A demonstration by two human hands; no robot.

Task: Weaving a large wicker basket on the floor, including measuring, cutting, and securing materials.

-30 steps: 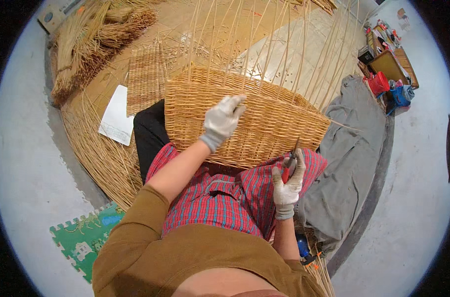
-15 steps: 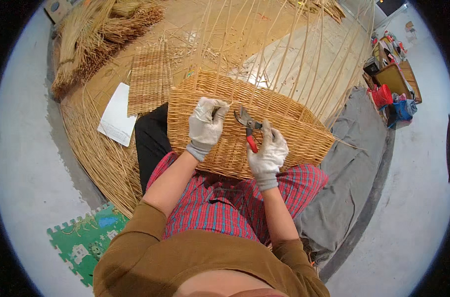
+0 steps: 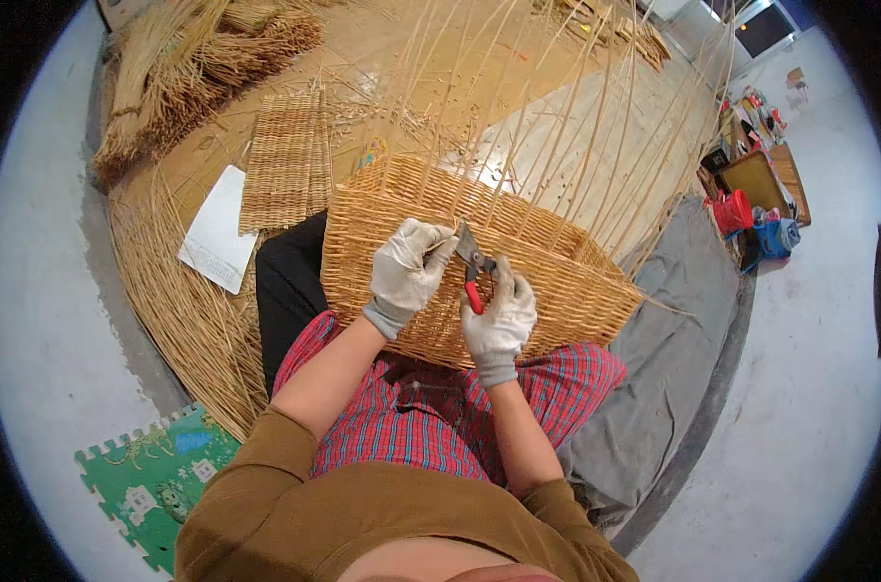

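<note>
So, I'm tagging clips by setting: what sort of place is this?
Probably a small basket-weaving workshop, though it could be a room in a home: there's an unfinished-looking basket across the person's knees, red-handled pruners in the right hand, and bundled stalks at the far left.

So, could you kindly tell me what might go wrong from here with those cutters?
The right hand holds the cutters with their blades close beside the fingers of the left hand, so a slip might nip them. The blades are also near the woven side of the basket, so a stray snip could damage it.
</note>
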